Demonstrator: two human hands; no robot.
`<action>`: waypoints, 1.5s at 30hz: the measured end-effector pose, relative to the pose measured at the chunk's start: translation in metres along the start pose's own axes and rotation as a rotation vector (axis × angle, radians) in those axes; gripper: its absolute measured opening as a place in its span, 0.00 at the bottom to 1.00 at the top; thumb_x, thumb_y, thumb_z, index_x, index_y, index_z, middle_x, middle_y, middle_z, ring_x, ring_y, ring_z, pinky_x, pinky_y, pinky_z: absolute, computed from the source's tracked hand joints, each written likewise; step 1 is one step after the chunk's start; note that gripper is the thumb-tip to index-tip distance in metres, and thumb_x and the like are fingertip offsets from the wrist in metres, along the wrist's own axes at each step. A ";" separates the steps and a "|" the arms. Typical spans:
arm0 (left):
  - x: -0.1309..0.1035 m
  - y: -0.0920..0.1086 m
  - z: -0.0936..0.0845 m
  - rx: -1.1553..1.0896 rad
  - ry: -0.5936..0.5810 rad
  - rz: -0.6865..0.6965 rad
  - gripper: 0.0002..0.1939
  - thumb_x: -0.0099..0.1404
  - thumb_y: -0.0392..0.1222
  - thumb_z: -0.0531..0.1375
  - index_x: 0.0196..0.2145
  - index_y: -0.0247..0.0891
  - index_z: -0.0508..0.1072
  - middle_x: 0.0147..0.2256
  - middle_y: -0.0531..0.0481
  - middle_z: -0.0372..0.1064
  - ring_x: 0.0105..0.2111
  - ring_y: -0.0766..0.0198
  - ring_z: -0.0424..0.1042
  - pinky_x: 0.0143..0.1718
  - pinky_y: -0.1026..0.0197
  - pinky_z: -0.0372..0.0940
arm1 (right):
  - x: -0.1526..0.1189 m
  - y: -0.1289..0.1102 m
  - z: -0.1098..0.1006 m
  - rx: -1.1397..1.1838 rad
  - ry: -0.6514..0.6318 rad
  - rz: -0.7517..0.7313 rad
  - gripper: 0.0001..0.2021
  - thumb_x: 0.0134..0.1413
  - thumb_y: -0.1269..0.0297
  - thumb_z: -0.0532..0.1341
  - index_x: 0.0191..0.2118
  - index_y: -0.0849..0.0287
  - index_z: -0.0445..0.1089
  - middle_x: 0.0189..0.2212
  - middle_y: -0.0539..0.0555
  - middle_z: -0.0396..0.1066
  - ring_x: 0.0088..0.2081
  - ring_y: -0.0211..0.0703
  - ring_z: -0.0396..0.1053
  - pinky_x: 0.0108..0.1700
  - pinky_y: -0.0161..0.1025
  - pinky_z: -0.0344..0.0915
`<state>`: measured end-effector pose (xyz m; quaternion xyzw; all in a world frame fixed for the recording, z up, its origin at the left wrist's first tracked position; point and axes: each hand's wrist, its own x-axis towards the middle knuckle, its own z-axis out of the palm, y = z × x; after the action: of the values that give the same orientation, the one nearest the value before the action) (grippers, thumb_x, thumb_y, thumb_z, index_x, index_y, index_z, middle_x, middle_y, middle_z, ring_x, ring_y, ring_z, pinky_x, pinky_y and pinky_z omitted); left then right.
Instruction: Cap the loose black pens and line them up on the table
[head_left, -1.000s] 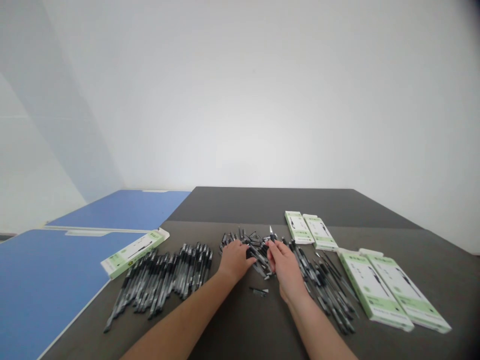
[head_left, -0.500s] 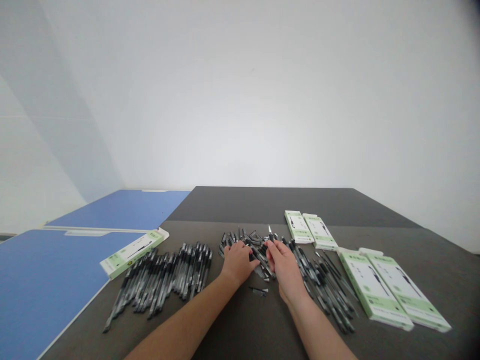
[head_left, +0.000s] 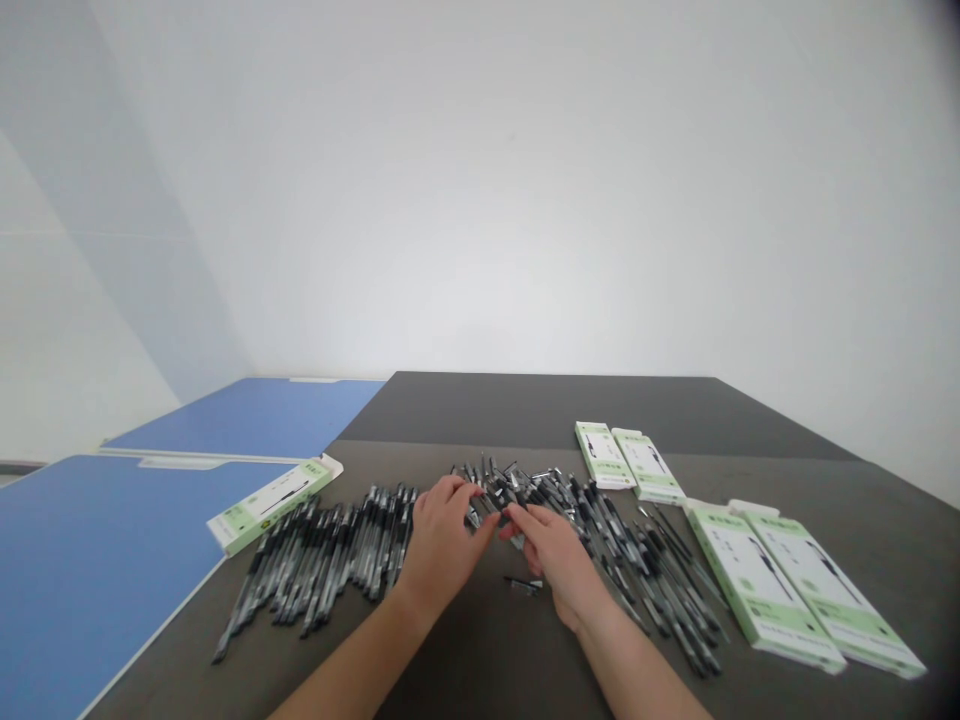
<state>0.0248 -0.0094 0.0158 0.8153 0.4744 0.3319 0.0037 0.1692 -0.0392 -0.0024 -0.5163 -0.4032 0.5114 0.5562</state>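
My right hand (head_left: 553, 555) is closed in a pinch around a dark pen (head_left: 504, 514), most of it hidden by the fingers. Close beside it, my left hand (head_left: 444, 530) has its thumb and fingers curled toward the pinch; what lies between them is too small to make out. Both hands hover at the near edge of a heap of small black and clear pen caps (head_left: 551, 488). A few loose caps (head_left: 523, 584) lie on the table below my right hand.
A row of clear-barrelled black pens (head_left: 330, 560) lies at left, under a green-white box (head_left: 274, 503). More pens (head_left: 652, 570) spread at right. Flat boxes (head_left: 628, 463) stand behind them, and larger-looking ones (head_left: 802, 585) lie far right on the dark table (head_left: 480, 660).
My right hand has moved left and its pen no longer points up with the silver tip showing. My left hand has shifted slightly left, and the two hands are now close together.
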 end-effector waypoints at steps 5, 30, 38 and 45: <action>-0.013 0.006 -0.004 -0.075 -0.003 0.025 0.13 0.59 0.45 0.56 0.42 0.41 0.68 0.43 0.45 0.65 0.46 0.55 0.62 0.52 0.50 0.52 | -0.005 0.001 0.005 0.045 -0.106 0.031 0.16 0.44 0.52 0.60 0.21 0.61 0.65 0.13 0.43 0.58 0.12 0.27 0.46 0.15 0.30 0.40; -0.015 -0.027 0.009 -1.590 0.077 -0.777 0.11 0.54 0.45 0.63 0.33 0.35 0.74 0.30 0.51 0.71 0.29 0.70 0.70 0.38 0.66 0.64 | -0.013 -0.002 0.007 -0.833 -0.122 -0.321 0.16 0.56 0.60 0.50 0.21 0.57 0.66 0.20 0.49 0.66 0.24 0.39 0.62 0.27 0.34 0.50; -0.018 -0.018 0.009 -1.199 -0.056 -0.627 0.14 0.55 0.48 0.60 0.34 0.35 0.74 0.31 0.50 0.72 0.33 0.64 0.69 0.40 0.62 0.62 | -0.012 0.001 0.007 -0.945 -0.098 -0.356 0.14 0.56 0.62 0.49 0.26 0.57 0.69 0.25 0.52 0.71 0.28 0.42 0.65 0.30 0.35 0.51; -0.015 -0.015 0.002 -0.926 -0.148 -0.479 0.15 0.58 0.50 0.55 0.33 0.36 0.74 0.28 0.51 0.72 0.33 0.62 0.68 0.37 0.62 0.62 | -0.009 0.005 0.011 -0.781 -0.128 -0.315 0.15 0.56 0.62 0.49 0.26 0.58 0.69 0.24 0.51 0.70 0.28 0.42 0.65 0.29 0.35 0.53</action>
<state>0.0094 -0.0124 0.0007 0.6182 0.4498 0.4382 0.4728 0.1565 -0.0463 -0.0057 -0.5876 -0.6742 0.2601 0.3641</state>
